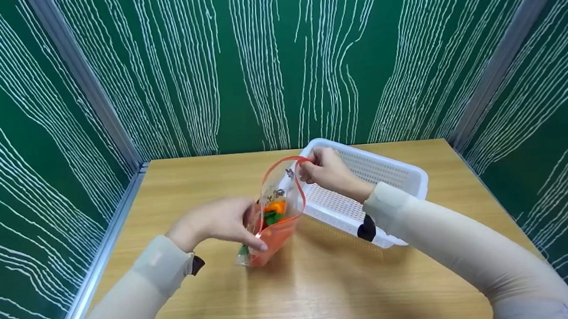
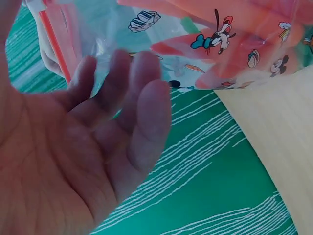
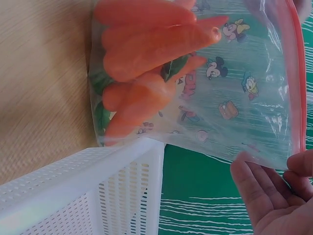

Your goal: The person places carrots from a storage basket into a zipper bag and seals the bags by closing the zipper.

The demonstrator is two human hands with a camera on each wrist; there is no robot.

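Up top, the right hand [image 1: 326, 169] pinches the zip bag [image 1: 272, 214] by its red seal. The left hand [image 1: 219, 222] grips its side (carrots [image 3: 146, 49] inside), beside the white basket [image 1: 393, 172].

Carrots [image 1: 273, 214] in the bag [image 1: 272, 214], left of the basket [image 1: 364, 189].

A light brown wooden table [image 1: 322, 295] stands inside three tall green walls [image 1: 277, 56] with wavy white lines. Grey metal strips [image 1: 87, 87] run up the corners.
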